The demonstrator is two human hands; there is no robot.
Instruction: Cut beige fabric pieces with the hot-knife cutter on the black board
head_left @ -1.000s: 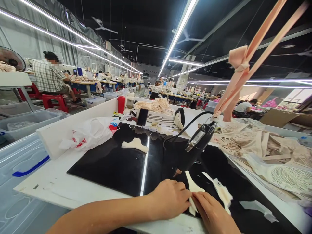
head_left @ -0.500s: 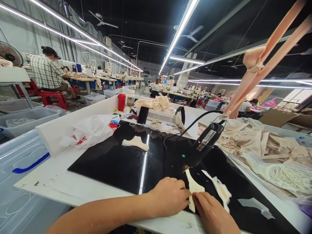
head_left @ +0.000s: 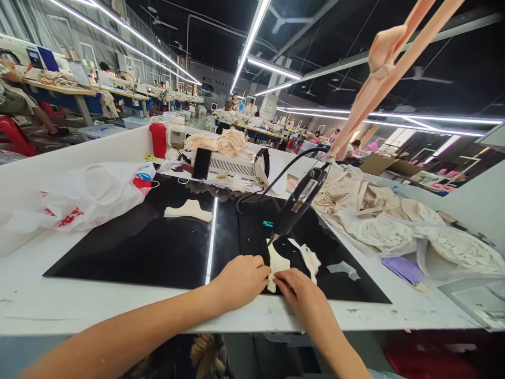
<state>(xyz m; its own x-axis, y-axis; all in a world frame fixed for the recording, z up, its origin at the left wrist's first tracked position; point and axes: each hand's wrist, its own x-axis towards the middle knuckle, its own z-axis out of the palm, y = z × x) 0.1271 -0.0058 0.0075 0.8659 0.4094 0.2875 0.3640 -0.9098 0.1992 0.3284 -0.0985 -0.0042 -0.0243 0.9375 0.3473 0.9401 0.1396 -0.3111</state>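
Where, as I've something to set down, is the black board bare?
Bare: the black board at near left, bordered by the plastic bag and farther cream piece. Crowded: around the left hand, right hand, nearer cream piece and hanging tool.

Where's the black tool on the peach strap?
In the head view, right of centre, the black tool hangs over the black board, its tip by the cream piece's far end.

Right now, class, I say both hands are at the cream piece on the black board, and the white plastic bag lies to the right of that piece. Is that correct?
Not quite: the white plastic bag lies to the left of the cream piece, as the head view shows. Both hands, left and right, are indeed at that piece on the black board.
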